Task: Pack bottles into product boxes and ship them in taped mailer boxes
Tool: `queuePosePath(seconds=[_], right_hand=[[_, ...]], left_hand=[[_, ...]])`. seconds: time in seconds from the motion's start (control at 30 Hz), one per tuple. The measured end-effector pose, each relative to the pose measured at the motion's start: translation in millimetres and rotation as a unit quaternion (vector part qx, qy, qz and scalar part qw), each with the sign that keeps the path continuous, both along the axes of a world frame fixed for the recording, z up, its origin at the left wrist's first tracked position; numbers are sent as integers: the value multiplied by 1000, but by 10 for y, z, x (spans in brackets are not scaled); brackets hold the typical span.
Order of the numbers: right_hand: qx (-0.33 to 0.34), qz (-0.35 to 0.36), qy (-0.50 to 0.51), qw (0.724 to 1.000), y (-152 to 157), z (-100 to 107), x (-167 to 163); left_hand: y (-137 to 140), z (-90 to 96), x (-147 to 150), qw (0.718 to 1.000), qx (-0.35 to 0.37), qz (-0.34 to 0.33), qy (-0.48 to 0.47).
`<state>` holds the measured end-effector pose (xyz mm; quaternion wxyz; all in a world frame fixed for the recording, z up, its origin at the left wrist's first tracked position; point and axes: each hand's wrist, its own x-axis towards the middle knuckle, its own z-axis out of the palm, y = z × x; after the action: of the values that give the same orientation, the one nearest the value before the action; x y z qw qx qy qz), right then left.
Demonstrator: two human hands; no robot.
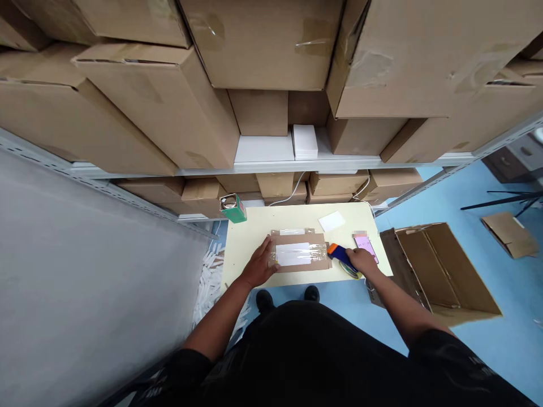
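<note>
A flat cardboard package (300, 268) lies on the pale table (254, 224), with a white label (292, 254) on top and clear tape across both ends. My left hand (259, 263) grips the package's left edge, its fingertips on the top. In my right hand (362, 260) is a blue and orange tape dispenser (343, 255), its orange end against the package's right end. Part of the tape roll shows under the dispenser. A phone (366, 249) with a lit pink screen lies just beyond my right hand.
A small white sheet (331, 221) and a green box (233, 209) sit on the table's far side. Cardboard boxes (271, 45) fill the shelf (263, 151) ahead. An open carton (449, 271) stands at the right. Paper strips (207, 282) litter the floor at the left.
</note>
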<state>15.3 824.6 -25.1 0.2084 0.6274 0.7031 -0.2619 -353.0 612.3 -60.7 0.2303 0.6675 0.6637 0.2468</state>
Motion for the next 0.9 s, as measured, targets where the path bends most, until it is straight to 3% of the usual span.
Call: queuePosePath(seconds=[0.13,0.2,0.33,0.4,0.5,0.63,0.73,0.83,0.9], right_hand=[[168,7,-8,986,-306,-134,16],[203,34,-11,978,-372,-247,-105],[160,51,-11,986,-397,-395,-353],[179,43,8,983,-416,-378,-399],[195,17,140,971,-492,-253,-442],[56,-54,341,937,-645,-11,-619],[77,-112,375,917,-752,165,-729],[108,-107,406,901,-841,265,-712],[94,-96,431,892,-897,234,-671]], left_hand=[[26,-35,94,989,14,118,-83],[66,-26,121,975,-9,195,-105],[145,49,91,963,-98,205,-147],[165,94,73,959,-121,194,-165],[155,149,98,951,-132,210,-184],[20,250,202,947,-103,227,-203],[-192,399,255,946,-63,246,-201],[-409,521,271,945,-7,225,-236],[-491,505,284,936,23,211,-280]])
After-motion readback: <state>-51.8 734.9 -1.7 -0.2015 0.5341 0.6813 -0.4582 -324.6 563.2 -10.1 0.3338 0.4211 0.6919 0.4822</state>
